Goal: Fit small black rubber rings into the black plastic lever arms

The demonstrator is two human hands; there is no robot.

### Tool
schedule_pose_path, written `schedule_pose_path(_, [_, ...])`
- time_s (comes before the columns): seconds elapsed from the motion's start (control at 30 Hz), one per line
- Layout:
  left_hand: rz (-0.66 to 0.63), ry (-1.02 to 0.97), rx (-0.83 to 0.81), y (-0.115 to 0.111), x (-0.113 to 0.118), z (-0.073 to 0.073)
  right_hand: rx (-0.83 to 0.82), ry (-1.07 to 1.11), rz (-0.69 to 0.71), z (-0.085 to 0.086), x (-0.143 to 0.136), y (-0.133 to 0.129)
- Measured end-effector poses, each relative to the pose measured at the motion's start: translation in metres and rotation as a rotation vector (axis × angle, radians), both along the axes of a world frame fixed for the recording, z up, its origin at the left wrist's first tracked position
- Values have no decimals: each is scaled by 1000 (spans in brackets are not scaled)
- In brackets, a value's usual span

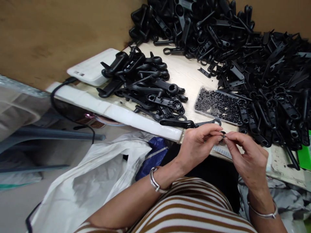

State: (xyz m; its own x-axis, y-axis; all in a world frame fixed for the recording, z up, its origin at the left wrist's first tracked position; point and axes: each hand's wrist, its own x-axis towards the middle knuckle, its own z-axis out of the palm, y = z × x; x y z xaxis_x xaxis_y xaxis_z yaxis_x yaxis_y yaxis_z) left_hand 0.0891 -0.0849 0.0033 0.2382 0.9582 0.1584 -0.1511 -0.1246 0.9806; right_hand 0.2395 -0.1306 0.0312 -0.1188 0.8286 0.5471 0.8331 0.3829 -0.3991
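At the table's front edge my left hand (198,144) and my right hand (249,158) meet, fingertips pinched together on a small dark part (223,136). Both hands grip it between thumb and forefinger; its exact shape is too small to make out. Just beyond the fingers lies a clear tray (196,106) full of tiny black pieces. A black plastic arm with a ring end (209,123) rests near my left fingertips.
Black plastic parts (150,85) are heaped at the left, and a larger pile (243,55) spreads across the back and right. A white box (89,68) with a cable stands at the left. White bags (92,181) hang below the edge.
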Motion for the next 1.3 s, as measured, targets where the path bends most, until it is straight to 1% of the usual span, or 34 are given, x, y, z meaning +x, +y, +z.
schedule_pose_path(0.13, [-12, 13, 10, 0, 1, -1, -58, 82, -23, 0, 0, 1])
schedule_pose_path(0.23, [8, 61, 79, 0, 1, -2, -98, 100, -57, 3, -2, 1])
schedule_pose_path(0.3, [45, 123, 176, 0, 1, -1, -135, 98, -65, 4, -4, 0])
schedule_pose_path(0.47, [136, 332, 493, -1, 1, 2, -227, 91, -85, 5, -6, -2])
schedule_pose_path(0.57, [149, 380, 568, -1, 0, 2, -227, 80, -93, 4, -6, -3])
schedule_pose_path(0.83, [82, 398, 547, -1, -4, 3, -123, -41, -72, 2, -2, 2])
schedule_pose_path(0.9, [58, 417, 601, 0, -8, 3, -137, -30, -90, 2, 5, 1])
schedule_pose_path(0.97, [33, 462, 699, 1, -13, 3, -162, -7, -126, 2, 15, -1])
schedule_pose_path(1.07, [0, 618, 829, 2, -20, -1, -173, -25, -159, -1, 29, -6])
schedule_pose_path(1.17, [-29, 784, 848, 1, -21, -8, -191, -74, -148, -7, 36, -11])
schedule_pose_path(1.23, [-29, 806, 847, 0, -19, -11, -193, -100, -129, -10, 36, -13])
schedule_pose_path(1.3, [-25, 781, 857, -2, -17, -13, -183, -118, -101, -11, 34, -14])
